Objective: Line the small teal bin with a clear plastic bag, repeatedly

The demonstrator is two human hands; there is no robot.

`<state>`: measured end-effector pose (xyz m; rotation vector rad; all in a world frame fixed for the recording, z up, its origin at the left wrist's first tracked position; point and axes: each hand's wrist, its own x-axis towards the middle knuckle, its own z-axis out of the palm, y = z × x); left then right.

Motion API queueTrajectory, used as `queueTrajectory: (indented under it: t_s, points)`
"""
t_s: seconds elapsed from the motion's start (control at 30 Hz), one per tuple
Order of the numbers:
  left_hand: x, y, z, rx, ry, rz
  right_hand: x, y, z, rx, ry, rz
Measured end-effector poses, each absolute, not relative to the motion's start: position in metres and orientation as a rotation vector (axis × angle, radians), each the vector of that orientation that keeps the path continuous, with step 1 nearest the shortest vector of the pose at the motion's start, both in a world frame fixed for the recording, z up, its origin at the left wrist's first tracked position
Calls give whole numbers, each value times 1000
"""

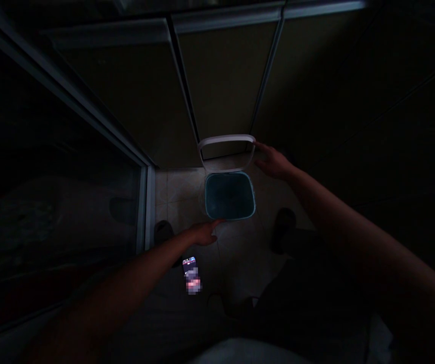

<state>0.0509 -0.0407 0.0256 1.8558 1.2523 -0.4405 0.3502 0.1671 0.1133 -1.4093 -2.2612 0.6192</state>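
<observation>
A blue-green bin (229,196) stands on the tiled floor, its open top facing me. What looks like a thin clear liner shows along its left side. Behind it, a white rim ring (227,138) is tilted upright at the back edge. My right hand (275,163) has its fingertips on the ring's upper right corner and seems to hold it there, though the dark hides the exact grip. At the front, my left hand (203,233) reaches a stretched finger to the bin's rim, with the thumb apart below.
Dark cabinet doors (225,86) rise behind the bin. To the left is a sliding-door frame (147,207). A phone with a lit screen (191,275) lies near my left forearm. My slippered feet (284,225) stand on either side; the room is very dim.
</observation>
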Motion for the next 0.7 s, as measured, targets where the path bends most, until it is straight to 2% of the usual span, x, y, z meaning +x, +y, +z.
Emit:
queueTrajectory:
  t_s: [0.37, 0.5, 0.7]
  points:
    - [45, -43, 16, 1898, 1287, -180, 349, 175, 100, -1381, -2233, 642]
    - [40, -32, 11, 1839, 1425, 82, 348, 175, 99, -1414, -2225, 645]
    - [14, 9, -15, 1393, 1689, 636, 350, 178, 90, -1549, -2141, 613]
